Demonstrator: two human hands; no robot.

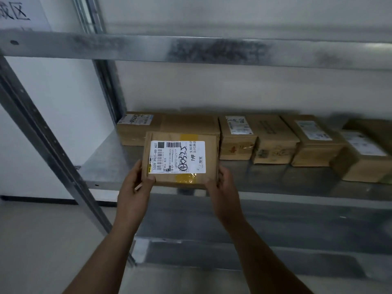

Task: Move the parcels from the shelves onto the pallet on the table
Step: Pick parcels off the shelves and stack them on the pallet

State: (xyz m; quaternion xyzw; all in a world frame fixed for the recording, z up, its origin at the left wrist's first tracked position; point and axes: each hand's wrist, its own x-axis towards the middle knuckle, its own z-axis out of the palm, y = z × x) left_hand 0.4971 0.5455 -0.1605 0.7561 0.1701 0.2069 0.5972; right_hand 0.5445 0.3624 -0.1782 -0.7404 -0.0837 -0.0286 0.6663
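Gripping the flat brown parcel (pixel 181 159) at its near corners, left hand (pixel 135 187) and right hand (pixel 222 187) hold it label-up over the shelf (pixel 101 166) front edge, long axis crosswise. Other parcels (pixel 273 139) sit behind. Pallet not in view; likely behind the person.
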